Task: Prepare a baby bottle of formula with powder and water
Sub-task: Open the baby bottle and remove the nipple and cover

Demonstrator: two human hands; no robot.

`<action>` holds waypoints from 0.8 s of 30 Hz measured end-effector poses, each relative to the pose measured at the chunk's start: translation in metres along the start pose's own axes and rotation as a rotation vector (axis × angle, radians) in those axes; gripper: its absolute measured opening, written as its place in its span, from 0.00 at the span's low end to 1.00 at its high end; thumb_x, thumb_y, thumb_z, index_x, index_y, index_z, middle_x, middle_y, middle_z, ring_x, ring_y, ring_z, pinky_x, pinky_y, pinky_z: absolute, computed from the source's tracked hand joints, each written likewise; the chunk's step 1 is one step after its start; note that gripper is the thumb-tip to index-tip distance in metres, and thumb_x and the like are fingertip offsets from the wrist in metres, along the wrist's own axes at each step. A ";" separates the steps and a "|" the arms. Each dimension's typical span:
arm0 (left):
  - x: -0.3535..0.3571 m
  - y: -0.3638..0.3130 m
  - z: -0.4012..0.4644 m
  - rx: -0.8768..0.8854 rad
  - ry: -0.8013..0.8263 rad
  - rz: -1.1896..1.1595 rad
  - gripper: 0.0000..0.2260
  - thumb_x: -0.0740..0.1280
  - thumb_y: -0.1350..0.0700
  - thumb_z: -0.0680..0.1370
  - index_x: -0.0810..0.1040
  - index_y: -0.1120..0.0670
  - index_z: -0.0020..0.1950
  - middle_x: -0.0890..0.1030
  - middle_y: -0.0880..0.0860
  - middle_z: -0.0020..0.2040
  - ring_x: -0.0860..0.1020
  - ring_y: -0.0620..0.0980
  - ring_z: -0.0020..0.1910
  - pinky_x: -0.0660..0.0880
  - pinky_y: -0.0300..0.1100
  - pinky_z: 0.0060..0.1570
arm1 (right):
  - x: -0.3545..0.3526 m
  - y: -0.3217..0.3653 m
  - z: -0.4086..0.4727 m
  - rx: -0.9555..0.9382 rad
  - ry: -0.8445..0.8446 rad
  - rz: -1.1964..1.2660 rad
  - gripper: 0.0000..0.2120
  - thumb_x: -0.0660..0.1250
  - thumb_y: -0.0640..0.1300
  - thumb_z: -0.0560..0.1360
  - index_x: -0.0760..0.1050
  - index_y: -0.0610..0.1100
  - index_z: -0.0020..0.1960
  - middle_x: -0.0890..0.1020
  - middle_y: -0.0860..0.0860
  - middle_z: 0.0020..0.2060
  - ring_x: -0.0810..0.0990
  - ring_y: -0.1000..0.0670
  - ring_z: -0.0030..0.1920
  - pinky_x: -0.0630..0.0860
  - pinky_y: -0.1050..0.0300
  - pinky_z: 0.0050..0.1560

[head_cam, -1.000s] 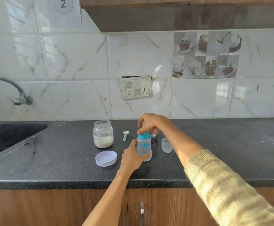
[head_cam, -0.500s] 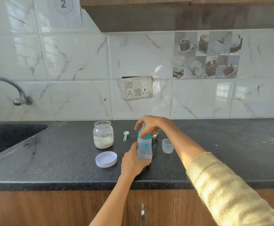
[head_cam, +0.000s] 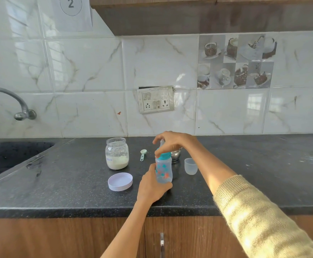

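Meanwhile, at the dark counter (head_cam: 59, 183), the left hand (head_cam: 152, 185) wraps its grip around the lower body of the baby bottle (head_cam: 163, 169). Above it, the right hand (head_cam: 170, 143) pinches the teal cap (head_cam: 164, 155) with curled fingers. An open powder jar (head_cam: 117, 153) stands just left.

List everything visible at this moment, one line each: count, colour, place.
baby bottle: 1, clear with teal collar, counter centre
powder jar: 1, clear glass, left of bottle
jar lid: 1, pale lilac, in front of jar
scoop: 1, light green, behind bottle
clear cap: 1, translucent, right of bottle
steel vessel: 1, metal, behind bottle
tap: 1, metal, over sink
left hand: grips bottle body
right hand: grips bottle top
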State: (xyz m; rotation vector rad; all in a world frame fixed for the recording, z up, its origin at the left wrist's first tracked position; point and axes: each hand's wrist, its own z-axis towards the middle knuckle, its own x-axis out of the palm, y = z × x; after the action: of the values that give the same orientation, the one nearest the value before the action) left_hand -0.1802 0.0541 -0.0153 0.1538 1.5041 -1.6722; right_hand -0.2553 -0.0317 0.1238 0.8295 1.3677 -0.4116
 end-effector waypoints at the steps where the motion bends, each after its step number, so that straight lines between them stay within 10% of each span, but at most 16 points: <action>1: 0.000 0.000 0.000 -0.001 0.001 -0.003 0.32 0.73 0.48 0.69 0.63 0.51 0.68 0.74 0.50 0.64 0.75 0.50 0.61 0.73 0.45 0.58 | 0.000 -0.001 0.000 0.021 -0.012 -0.016 0.29 0.73 0.56 0.66 0.72 0.54 0.64 0.74 0.51 0.60 0.78 0.46 0.55 0.79 0.52 0.53; 9: 0.001 0.000 0.001 0.002 0.003 0.011 0.26 0.69 0.45 0.73 0.65 0.51 0.67 0.75 0.51 0.64 0.75 0.49 0.60 0.72 0.43 0.57 | -0.012 -0.009 -0.001 -0.051 -0.055 0.209 0.20 0.75 0.43 0.67 0.77 0.48 0.58 0.77 0.47 0.53 0.83 0.45 0.43 0.80 0.53 0.47; 24: 0.002 0.000 0.000 0.036 -0.011 0.043 0.25 0.67 0.46 0.74 0.66 0.55 0.67 0.77 0.53 0.60 0.76 0.51 0.56 0.70 0.41 0.49 | -0.007 -0.096 -0.070 0.111 -0.106 0.357 0.18 0.76 0.37 0.66 0.80 0.45 0.55 0.77 0.46 0.55 0.80 0.47 0.52 0.81 0.59 0.43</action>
State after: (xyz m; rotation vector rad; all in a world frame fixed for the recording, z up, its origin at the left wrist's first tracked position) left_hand -0.1820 0.0530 -0.0167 0.1942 1.4534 -1.6638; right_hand -0.3718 -0.0455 0.1049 1.1052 1.0789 -0.2501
